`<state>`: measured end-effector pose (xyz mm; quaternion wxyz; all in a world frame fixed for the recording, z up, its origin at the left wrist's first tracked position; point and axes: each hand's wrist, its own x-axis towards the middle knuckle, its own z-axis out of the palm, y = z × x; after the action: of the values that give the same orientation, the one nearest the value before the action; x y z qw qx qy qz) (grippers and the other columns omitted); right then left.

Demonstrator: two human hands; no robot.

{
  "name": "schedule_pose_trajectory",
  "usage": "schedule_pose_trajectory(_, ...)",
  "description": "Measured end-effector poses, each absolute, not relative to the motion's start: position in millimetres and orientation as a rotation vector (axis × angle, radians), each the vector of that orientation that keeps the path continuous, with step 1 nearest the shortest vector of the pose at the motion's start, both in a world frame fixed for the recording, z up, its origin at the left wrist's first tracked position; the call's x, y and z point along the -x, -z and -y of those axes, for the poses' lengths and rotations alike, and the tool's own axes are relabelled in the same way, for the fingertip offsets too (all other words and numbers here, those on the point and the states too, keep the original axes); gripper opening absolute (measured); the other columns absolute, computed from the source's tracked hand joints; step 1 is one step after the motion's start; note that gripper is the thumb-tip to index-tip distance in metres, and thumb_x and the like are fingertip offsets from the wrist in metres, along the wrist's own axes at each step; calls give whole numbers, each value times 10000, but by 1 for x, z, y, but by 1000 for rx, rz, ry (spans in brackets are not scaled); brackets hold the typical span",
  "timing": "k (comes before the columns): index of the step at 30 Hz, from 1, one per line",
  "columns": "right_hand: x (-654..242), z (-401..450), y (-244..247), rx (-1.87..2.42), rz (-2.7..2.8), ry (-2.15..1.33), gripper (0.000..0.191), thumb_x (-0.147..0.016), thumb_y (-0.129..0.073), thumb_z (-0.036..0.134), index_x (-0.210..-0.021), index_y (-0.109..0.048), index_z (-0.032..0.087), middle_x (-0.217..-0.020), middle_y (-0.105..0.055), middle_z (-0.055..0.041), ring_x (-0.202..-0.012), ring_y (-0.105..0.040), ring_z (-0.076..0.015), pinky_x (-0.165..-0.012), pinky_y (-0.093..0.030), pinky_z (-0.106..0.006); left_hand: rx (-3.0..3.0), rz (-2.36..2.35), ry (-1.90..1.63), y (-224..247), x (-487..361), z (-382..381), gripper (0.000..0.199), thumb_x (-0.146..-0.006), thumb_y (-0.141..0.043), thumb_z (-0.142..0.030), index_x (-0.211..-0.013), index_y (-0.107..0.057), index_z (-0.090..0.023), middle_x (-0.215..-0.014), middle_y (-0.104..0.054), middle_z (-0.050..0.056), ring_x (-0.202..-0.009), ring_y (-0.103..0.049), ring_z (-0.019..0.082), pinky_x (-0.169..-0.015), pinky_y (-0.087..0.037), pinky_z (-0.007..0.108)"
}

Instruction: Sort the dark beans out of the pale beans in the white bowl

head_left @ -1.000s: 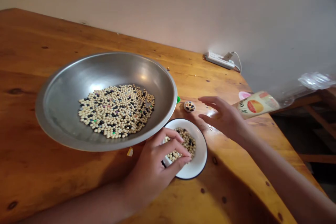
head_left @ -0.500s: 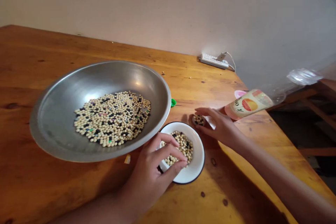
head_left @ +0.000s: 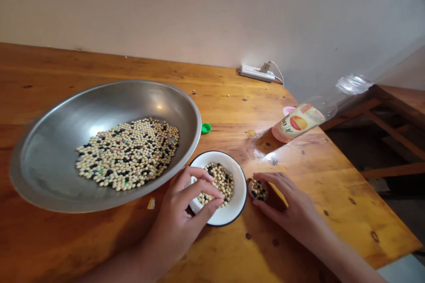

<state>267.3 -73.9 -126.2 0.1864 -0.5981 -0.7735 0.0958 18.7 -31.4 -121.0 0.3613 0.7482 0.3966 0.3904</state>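
Cream and black beans (head_left: 217, 181) fill a white bowl (head_left: 237, 199).

Bare L hand (head_left: 175, 212) reaches in from lower left, wrist bent, fingers (head_left: 199, 189) curled fwd & down w/ tips close to thumb. Bare R hand (head_left: 287, 199) sits lower right, back of hand up, cupped, fingers arched, thumb low. Bare L forearm (head_left: 122, 267) & bare R forearm (head_left: 335, 247) angle in from bottom edge, hands well apart.
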Motion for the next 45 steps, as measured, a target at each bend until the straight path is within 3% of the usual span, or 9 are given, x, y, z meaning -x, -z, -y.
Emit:
schedule_pose_trajectory(7,-261,70,128,1647,2155,-318,376,-817,-618,300,-1159,-466,259,-1013,-635,-38,-912,-605,-186,-771,-533,-310,-1937,-1016,-1007,122,-20,31,128,-811,-601,-142,-792,-614,-268,-932,-523,-42,-934,-545,94,-856,-379,203)
schedule_pose_trajectory(14,-268,62,127,1626,2146,-230,359,-825,-602,349,-1150,-491,243,-1046,-635,-50,-960,-589,-199,-842,-511,-344,-1934,-1026,-1002,121,-19,30,131,-811,-603,-142,-795,-609,-272,-930,-526,-49,-934,-542,88,-852,-376,195)
schedule_pose_trajectory(19,-277,56,123,1675,2243,-137,464,-858,-516,451,-1270,-471,244,-1285,-484,-98,-1189,-425,-267,-972,-427,-456,-1932,-1022,-1013,120,-19,31,141,-805,-608,-131,-790,-610,-271,-917,-529,-50,-925,-546,84,-841,-382,189)
schedule_pose_trajectory(24,-292,45,127,1789,2311,49,438,-930,-348,429,-1323,-466,278,-1423,-368,-64,-1304,-298,-291,-1040,-336,-528,-1924,-1019,-1010,120,-19,31,130,-808,-602,-135,-787,-617,-263,-912,-533,-39,-915,-551,96,-840,-394,207)
schedule_pose_trajectory(38,-295,42,125,1795,2313,27,433,-932,-352,413,-1355,-412,341,-1448,-346,-33,-1321,-301,-285,-1054,-317,-536,-1910,-1044,-971,117,-19,32,98,-813,-594,-171,-767,-639,-245,-903,-550,2,-898,-565,140,-823,-438,260)
schedule_pose_trajectory(45,-295,42,126,1802,2376,36,388,-935,-345,412,-1269,-527,334,-1445,-364,-22,-1326,-302,-288,-1044,-325,-537,-1898,-1048,-975,117,-19,30,95,-810,-596,-163,-771,-645,-234,-907,-546,10,-908,-560,145,-838,-432,266)
